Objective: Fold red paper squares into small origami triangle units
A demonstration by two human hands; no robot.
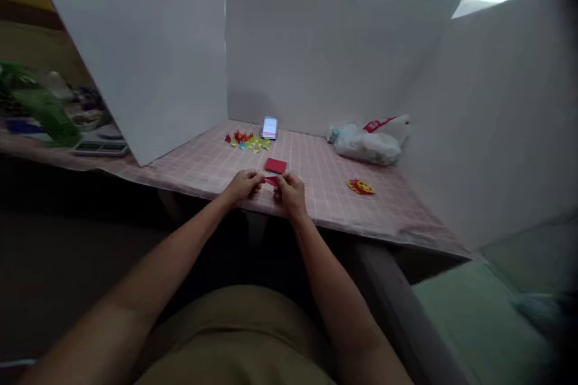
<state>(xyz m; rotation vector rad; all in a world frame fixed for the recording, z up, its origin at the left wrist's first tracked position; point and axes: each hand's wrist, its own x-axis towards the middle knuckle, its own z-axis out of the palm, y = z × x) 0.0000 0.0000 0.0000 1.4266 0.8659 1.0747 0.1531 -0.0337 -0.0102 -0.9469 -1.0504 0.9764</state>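
My left hand [244, 185] and my right hand [290, 192] meet near the front edge of a table covered with a pink checked cloth [316, 162]. Both pinch a small red piece of paper [271, 181] between their fingertips. Just beyond it lies a flat stack of red paper [276, 165]. Farther back sits a cluster of several small folded paper pieces [247, 141] in red, orange, yellow and green.
A phone [270, 127] with a lit screen leans near the back wall. White plastic bags [368, 141] lie at the back right, a red-and-yellow item [360, 186] in front of them. White boards [316, 42] wall in the table. A scale [100, 147] and clutter sit outside left.
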